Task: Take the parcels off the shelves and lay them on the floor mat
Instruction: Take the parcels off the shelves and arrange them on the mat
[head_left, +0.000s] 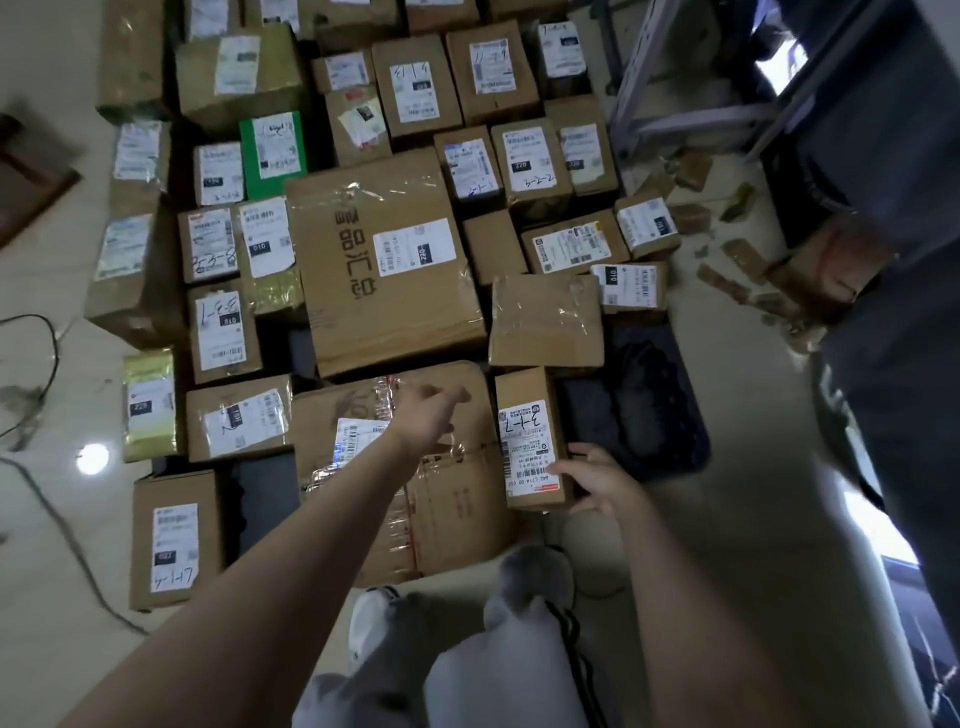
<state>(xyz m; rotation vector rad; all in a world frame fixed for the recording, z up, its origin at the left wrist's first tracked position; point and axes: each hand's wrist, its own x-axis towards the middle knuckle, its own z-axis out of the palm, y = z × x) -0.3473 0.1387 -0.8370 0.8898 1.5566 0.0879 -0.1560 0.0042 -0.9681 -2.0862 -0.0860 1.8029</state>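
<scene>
Several cardboard parcels with white labels cover a dark floor mat (654, 410). A small upright-lying parcel marked "3-1-7" (530, 436) sits at the mat's near right part. My right hand (597, 480) touches its near right corner with spread, relaxed fingers. My left hand (426, 415) hovers over a big taped parcel (415, 467) next to it, fingers loosely extended and holding nothing. A large box with printed characters (384, 260) lies in the middle.
A metal shelf frame (691, 88) stands at the upper right. Another person (893, 208) stands at the right, carrying a parcel (821, 270). Cardboard scraps (727, 275) litter the floor there. Cables (47, 364) run along the left floor. My knees are at the bottom.
</scene>
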